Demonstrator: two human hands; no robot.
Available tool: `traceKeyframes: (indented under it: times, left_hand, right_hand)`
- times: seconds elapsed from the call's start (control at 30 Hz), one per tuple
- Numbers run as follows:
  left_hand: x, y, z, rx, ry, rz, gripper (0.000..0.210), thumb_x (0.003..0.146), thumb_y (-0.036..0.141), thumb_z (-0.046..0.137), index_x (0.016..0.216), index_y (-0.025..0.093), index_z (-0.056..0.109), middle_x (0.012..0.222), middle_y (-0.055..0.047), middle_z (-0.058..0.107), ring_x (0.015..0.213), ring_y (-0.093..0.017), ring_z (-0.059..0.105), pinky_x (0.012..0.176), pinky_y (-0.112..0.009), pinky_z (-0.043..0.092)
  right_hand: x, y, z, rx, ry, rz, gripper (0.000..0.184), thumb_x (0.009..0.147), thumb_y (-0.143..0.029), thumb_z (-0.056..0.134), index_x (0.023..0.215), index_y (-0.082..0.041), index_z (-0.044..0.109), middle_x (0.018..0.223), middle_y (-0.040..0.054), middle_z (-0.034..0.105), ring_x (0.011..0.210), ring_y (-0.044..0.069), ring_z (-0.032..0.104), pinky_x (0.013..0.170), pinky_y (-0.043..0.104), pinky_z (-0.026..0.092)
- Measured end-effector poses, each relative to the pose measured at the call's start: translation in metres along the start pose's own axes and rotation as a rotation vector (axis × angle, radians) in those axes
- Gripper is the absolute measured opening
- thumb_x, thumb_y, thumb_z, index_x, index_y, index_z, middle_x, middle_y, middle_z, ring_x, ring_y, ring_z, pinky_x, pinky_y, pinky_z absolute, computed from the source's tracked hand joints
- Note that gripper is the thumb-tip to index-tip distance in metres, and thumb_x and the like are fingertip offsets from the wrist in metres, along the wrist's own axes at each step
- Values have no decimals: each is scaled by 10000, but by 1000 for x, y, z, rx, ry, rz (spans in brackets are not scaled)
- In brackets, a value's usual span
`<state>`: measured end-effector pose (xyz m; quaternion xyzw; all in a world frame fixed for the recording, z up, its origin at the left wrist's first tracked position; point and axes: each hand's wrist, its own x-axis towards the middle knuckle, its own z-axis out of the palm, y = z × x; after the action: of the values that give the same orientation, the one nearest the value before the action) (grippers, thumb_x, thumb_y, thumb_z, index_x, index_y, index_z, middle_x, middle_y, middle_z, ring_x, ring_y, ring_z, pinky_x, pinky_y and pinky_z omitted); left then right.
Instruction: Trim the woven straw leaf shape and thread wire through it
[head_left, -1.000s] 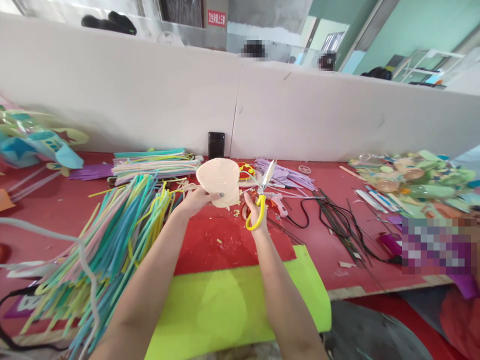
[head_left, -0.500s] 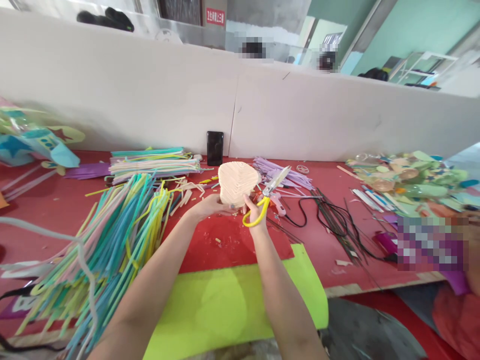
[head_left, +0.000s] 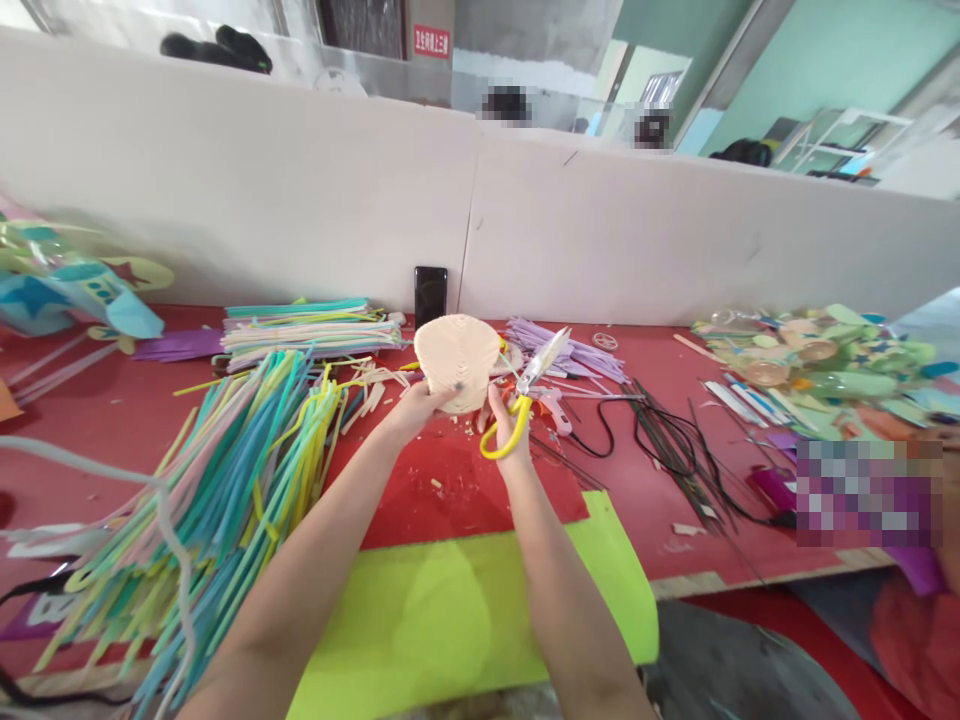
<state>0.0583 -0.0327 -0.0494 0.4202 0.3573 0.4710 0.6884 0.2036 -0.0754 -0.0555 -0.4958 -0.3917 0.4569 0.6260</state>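
My left hand (head_left: 417, 408) is closed on the lower left edge of a cream, ribbed, leaf-shaped piece (head_left: 456, 360), which it holds up above the table. A pair of scissors (head_left: 523, 400) with yellow handles hangs on my right hand (head_left: 508, 428), blades pointing up and to the right. The right fingers are curled at the handle loops, close to the piece's lower right edge; whether they touch it I cannot tell. Below lies a red mat (head_left: 465, 490) with small cream scraps. A pink glue gun (head_left: 555, 412) rests just right of the scissors.
Long coloured pipe cleaners (head_left: 247, 480) pile up at the left, with more bundles (head_left: 307, 330) behind. A black phone (head_left: 430, 292) leans on the white partition (head_left: 300, 190). Right of me are dark thin rods (head_left: 675, 450), a black cable and finished craft pieces (head_left: 840, 365). Another person sits at far right.
The cream piece has shifted left and slightly up with my left hand, and its face has turned. My right hand with the scissors has moved slightly left.
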Motion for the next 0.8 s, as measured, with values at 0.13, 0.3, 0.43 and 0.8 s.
traceKeyframes:
  times: [0.13, 0.3, 0.43, 0.8]
  left_hand:
    - [-2, 1, 13, -166, 23, -42, 344, 621, 274, 779, 903, 99, 691, 973, -148, 711, 889, -258, 679, 849, -404, 530]
    - [-6, 4, 24, -251, 36, 6, 285, 686, 243, 727, 939, 120, 681, 1032, -121, 702, 943, -252, 665, 855, -388, 539]
    - [-8, 16, 27, -351, 122, 92, 294, 722, 187, 677, 1013, 152, 651, 1115, -86, 676, 1006, -228, 644, 880, -362, 531]
    - [-23, 26, 51, -447, 373, 283, 385, 714, 186, 697, 1091, 189, 615, 1162, -64, 657, 1023, -185, 637, 878, -247, 513]
  right_hand:
    - [-5, -3, 1, -75, 156, 10, 418, 786, -593, 500, 646, -201, 536, 415, -42, 487, 357, 97, 468, 368, 214, 348]
    - [-5, -6, -5, -136, 258, -11, 428, 811, -587, 461, 618, -212, 532, 429, -32, 472, 358, 110, 472, 372, 238, 363]
    - [-7, -7, -1, -54, 201, 31, 433, 798, -621, 462, 664, -214, 522, 436, -50, 427, 341, 99, 409, 341, 232, 300]
    - [-31, 19, 36, 22, -191, 78, 511, 741, -719, 456, 707, -210, 468, 514, -66, 394, 378, 72, 327, 364, 216, 295]
